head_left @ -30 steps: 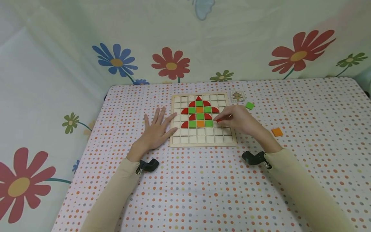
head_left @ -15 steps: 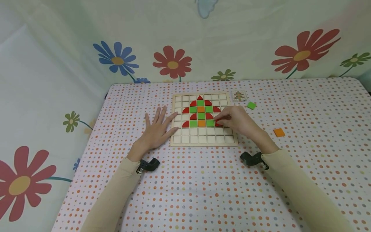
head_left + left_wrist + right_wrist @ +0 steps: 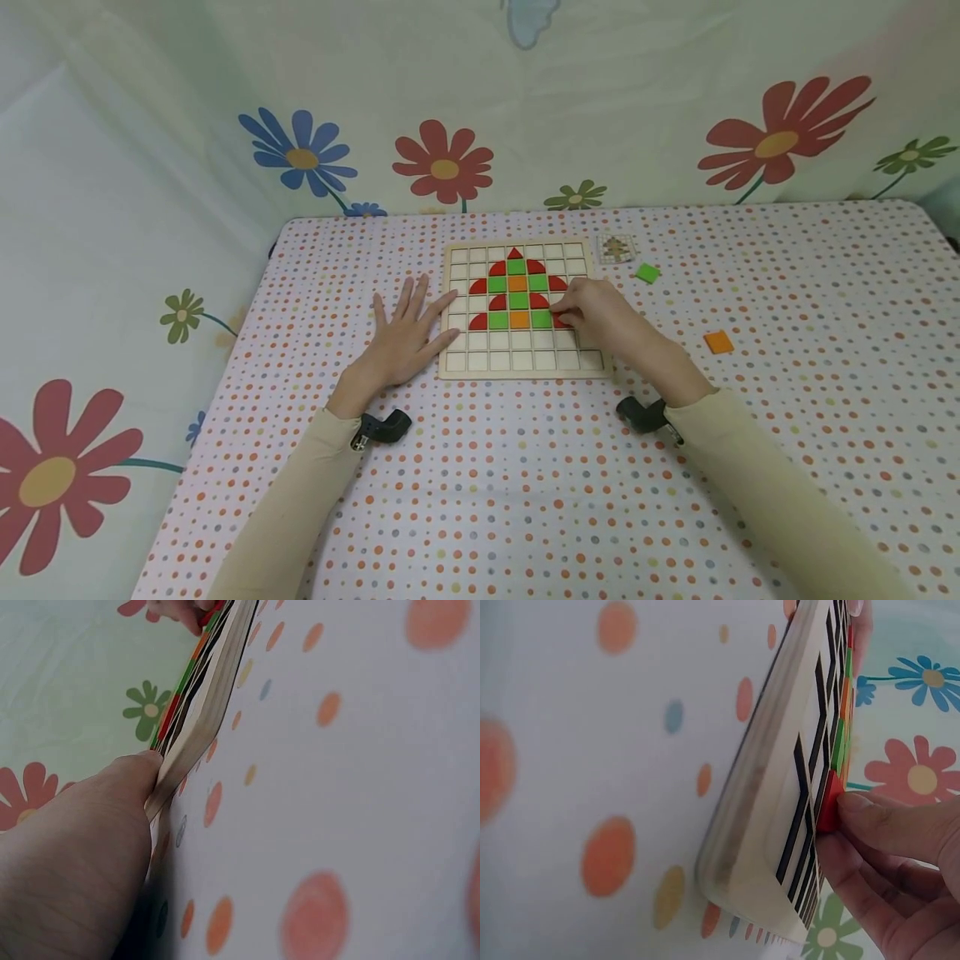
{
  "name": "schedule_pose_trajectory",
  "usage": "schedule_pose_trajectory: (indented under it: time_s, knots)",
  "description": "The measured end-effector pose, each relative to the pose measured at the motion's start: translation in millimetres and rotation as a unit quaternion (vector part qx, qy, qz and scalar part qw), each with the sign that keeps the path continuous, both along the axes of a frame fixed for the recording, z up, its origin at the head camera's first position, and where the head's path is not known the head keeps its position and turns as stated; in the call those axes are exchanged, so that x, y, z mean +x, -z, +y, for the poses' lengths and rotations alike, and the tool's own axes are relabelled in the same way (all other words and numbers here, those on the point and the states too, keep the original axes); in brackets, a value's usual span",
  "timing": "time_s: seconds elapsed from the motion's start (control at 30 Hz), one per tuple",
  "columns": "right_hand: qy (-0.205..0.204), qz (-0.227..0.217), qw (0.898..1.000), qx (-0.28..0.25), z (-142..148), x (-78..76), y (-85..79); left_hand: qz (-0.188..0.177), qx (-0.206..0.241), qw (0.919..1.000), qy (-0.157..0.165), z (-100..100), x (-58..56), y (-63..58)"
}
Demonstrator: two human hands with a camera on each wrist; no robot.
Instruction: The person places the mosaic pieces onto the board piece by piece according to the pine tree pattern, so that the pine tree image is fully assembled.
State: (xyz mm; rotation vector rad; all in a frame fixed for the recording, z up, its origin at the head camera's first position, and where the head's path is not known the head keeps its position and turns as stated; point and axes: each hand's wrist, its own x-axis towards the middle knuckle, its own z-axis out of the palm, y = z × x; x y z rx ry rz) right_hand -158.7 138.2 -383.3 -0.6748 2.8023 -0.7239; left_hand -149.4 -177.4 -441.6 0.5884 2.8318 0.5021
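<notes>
A square wooden grid board [image 3: 531, 362] lies on the table, with red, green and orange tiles forming a tree-like shape in its cells. My left hand [image 3: 399, 346] is spread flat to the left of it, thumb and a finger resting on the board's left edge. On the right, my right hand [image 3: 611, 317] holds a red curved-edge tile [image 3: 829, 802] between thumb and fingers. That tile sits at the right end of a row, beside a green square tile [image 3: 541, 319]. The fingers partly cover it in the head view.
Behind the board's right corner lies a small picture card [image 3: 617, 249] showing a tree pattern on a grid. A loose green tile [image 3: 648, 273] is near the card, and an orange tile [image 3: 718, 342] lies further right. A flowered cloth [image 3: 637, 125] hangs behind the dotted table.
My right hand has brought the red tile from just over the board down into the cell right of the green tile, moving slightly left. The left hand has stayed in place.
</notes>
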Motion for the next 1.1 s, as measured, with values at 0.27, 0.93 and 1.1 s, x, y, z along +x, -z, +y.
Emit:
schedule_pose_trajectory:
  time_s: [0.27, 0.93, 1.1]
  knots:
    - [0.018, 0.002, 1.000, -0.003, -3.5, 3.7, 1.8, 0.004, 0.000, 1.0000, 0.001, -1.8, -0.9, 2.0]
    - [0.143, -0.014, 0.983, -0.118, 79.9, 0.9, -5.4, 0.000, 0.004, 1.0000, 0.001, 0.6, 0.1, 1.1]
    - [0.192, -0.027, 0.979, -0.063, 104.1, -33.2, 4.9, 0.002, 0.006, 1.0000, 0.001, -0.5, 0.9, 1.8]
